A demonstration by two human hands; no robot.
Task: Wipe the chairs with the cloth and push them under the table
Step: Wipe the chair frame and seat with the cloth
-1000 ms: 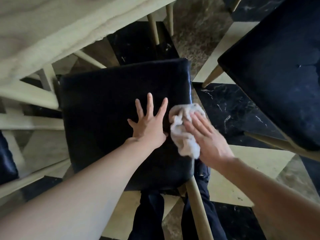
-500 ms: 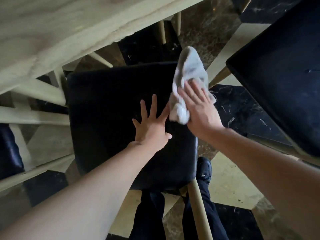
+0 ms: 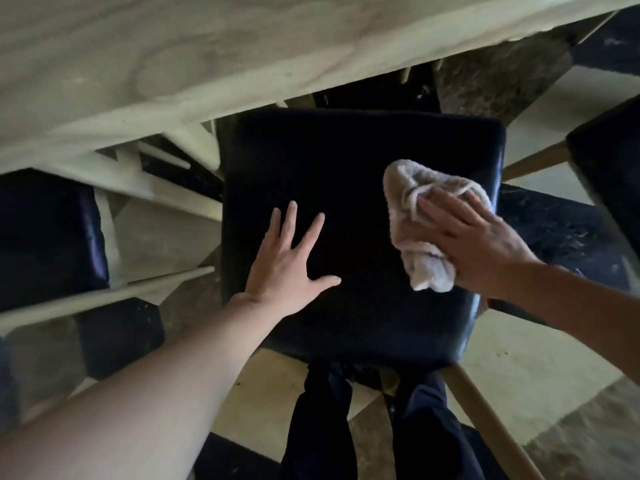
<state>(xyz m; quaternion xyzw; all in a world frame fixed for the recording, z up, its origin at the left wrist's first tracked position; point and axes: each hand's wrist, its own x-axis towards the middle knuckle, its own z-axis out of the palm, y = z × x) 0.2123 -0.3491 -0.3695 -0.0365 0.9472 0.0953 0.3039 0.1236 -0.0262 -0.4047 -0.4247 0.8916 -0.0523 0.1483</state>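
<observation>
The dark chair seat (image 3: pixel 349 216) sits directly in front of the person, its far edge just at the lip of the pale wooden table (image 3: pixel 173 57), so this chair is not yet pushed under. The right hand (image 3: pixel 474 244) lies flat on the crumpled white cloth (image 3: pixel 412 233), fingers straight and spread, pressing it onto the right part of the seat; the left hand (image 3: pixel 287 265) rests open on the seat's left-centre, fingers splayed, steadying it. To wipe well, I judge the cloth should travel in overlapping strokes from the seat's right side across to its left, with the left hand lifting clear as the cloth arrives, and the corners and front edge need a pass too. 2 more dark seats are cut off, 1 left of this seat (image 3: pixel 48 237) and 1 right of it (image 3: pixel 609 161); whether they are clean is not discernible. The seat's legs are mostly hidden, the backrest is not in view, and motion blur softens the floor.
</observation>
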